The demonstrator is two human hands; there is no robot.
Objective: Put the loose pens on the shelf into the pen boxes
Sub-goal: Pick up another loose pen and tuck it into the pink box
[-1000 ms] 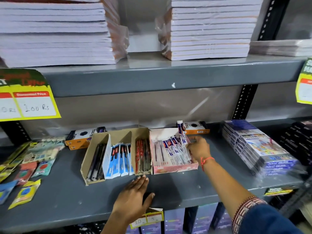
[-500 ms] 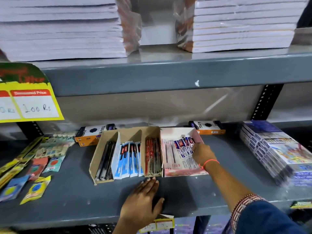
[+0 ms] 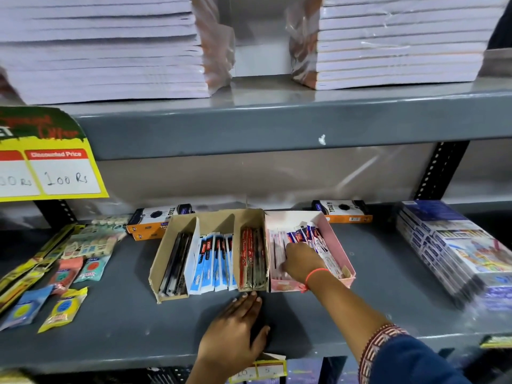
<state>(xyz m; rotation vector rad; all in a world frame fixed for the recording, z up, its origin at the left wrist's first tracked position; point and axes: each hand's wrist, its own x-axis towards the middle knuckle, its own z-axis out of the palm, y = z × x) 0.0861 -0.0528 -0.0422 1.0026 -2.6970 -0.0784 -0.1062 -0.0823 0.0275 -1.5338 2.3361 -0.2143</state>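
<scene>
On the grey shelf [image 3: 124,322] stands an open brown cardboard box [image 3: 157,263] with black pens [image 3: 177,261], blue-and-white pen packets [image 3: 213,261] and red pens [image 3: 249,253]. A pink box [image 3: 336,241] sits right beside it, holding white and blue-red pen packets [image 3: 304,234]. My right hand [image 3: 302,261] is inside the pink box, fingers curled down onto the white packets; whether it grips one is hidden. My left hand [image 3: 235,331] lies flat on the shelf, fingertips touching the brown box's front edge, holding nothing.
Two orange-and-black boxes [image 3: 155,220] [image 3: 343,212] lie behind the pen boxes. A stack of blue wrapped packs [image 3: 448,245] fills the right end. Eraser and sharpener packets [image 3: 66,273] lie at the left. Notebook stacks [image 3: 105,51] sit on the shelf above, beside a yellow price card [image 3: 52,167].
My right hand brought a pen packet from the back right down into the pink box and slid left across the packets. The left hand stayed flat on the shelf. The camera moved closer.
</scene>
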